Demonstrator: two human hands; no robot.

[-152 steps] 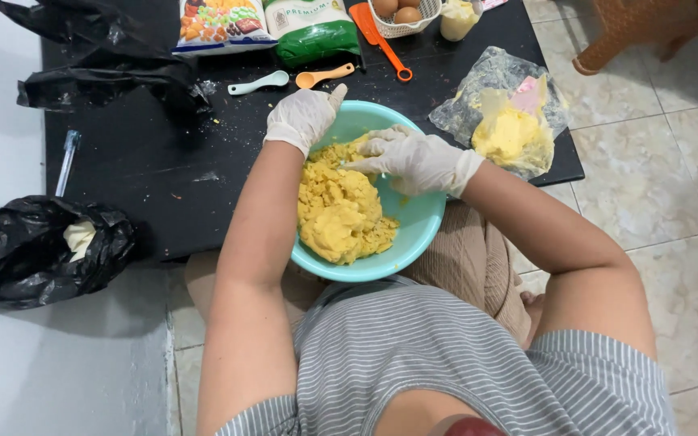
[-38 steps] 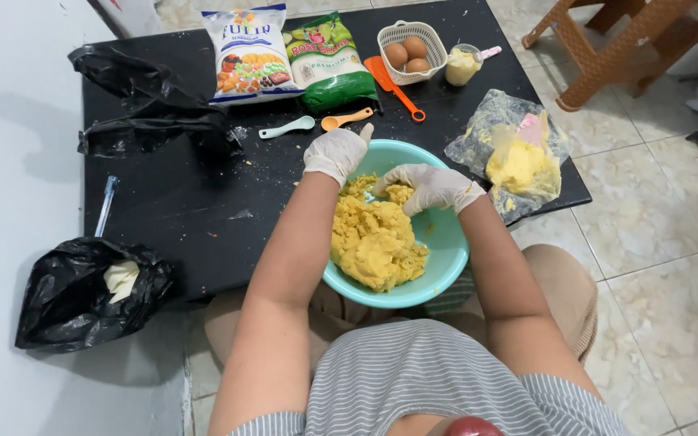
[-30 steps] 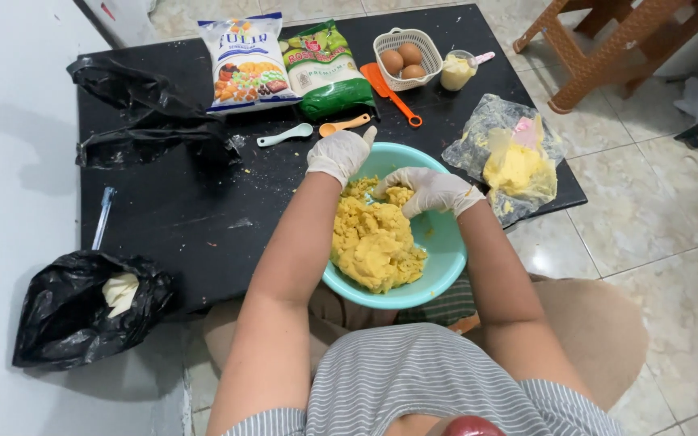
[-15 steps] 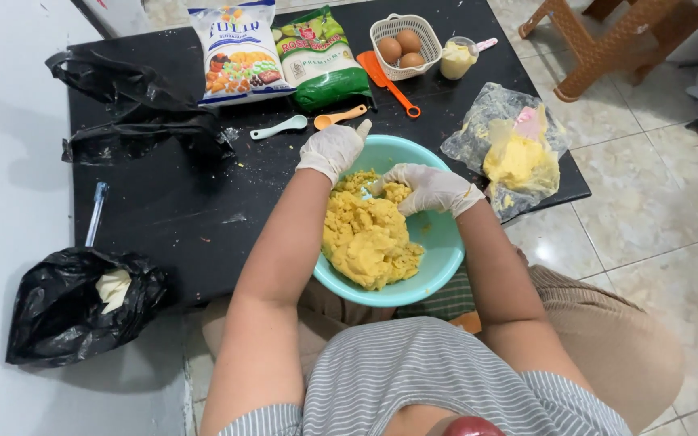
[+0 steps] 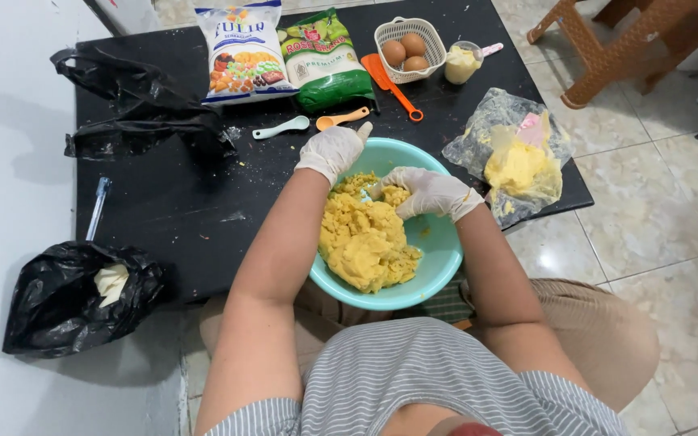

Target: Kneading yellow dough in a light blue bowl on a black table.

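Left hand: your gloved left hand (image 5: 333, 150) rests on the far rim of the turquoise bowl (image 5: 438, 242), fingers curled over the edge and thumb sticking up; its grip is closed on that rim.
Right hand: your gloved right hand (image 5: 434, 192) lies on the far end of the yellow dough (image 5: 363, 236), fingers bent down into it; I cannot tell whether this grip pinches any dough.
Dough: a crumbly yellow mass fills the left and middle of the bowl, leaving the right inner wall bare.
Bowl: it sits at the near edge of the black worktop (image 5: 171, 194), partly over your lap.
Just beyond the bowl: a pale blue spoon (image 5: 281, 127) and an orange spoon (image 5: 342, 119) lie side by side.
Far edge: two printed bags (image 5: 288, 52), an orange spatula (image 5: 393, 85), a white basket of eggs (image 5: 407, 48) and a small cup (image 5: 462, 62).
Right of bowl: a clear plastic bag (image 5: 515, 157) holding yellow fat.
Left: black plastic bags (image 5: 143, 105) on the worktop, another (image 5: 70, 299) near the wall.
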